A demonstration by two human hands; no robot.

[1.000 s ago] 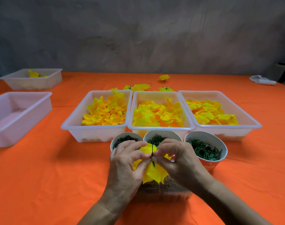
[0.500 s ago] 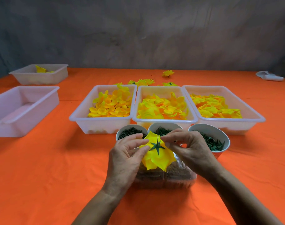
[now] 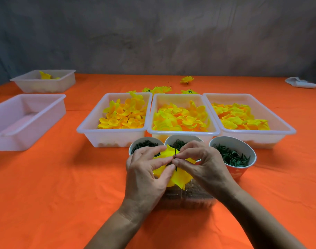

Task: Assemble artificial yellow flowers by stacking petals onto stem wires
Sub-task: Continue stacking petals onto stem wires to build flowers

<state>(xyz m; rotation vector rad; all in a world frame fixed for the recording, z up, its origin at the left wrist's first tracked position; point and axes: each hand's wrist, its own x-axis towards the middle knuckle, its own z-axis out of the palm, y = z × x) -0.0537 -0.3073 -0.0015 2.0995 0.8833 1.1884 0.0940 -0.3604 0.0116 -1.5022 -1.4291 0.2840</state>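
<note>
A yellow flower point(image 3: 180, 177) of stacked petals is held between both hands above a clear box point(image 3: 189, 200) near the table's front. My left hand point(image 3: 146, 173) pinches the petals from the left. My right hand point(image 3: 202, 166) pinches the thin dark green stem wire point(image 3: 175, 155) that stands up through the flower's middle. Behind them stand three white trays of yellow petals: left point(image 3: 85, 131), middle point(image 3: 153, 131) and right point(image 3: 290, 131). Three cups of green parts sit in front of the trays: left point(image 3: 135, 143), middle point(image 3: 168, 140) and right point(image 3: 250, 151).
Finished yellow flowers point(image 3: 162, 89) lie behind the trays, one point(image 3: 186, 79) farther back. An empty white tray point(image 3: 27, 112) stands at the left, and another point(image 3: 45, 81) with a few yellow pieces behind it. A white object point(image 3: 300, 84) lies at the far right. The orange tablecloth point(image 3: 63, 186) covers the table.
The green star-shaped calyx seen on top of the flower half a second ago is now covered by my fingers, which have closed in on the stem wire. The view has shifted slightly.
</note>
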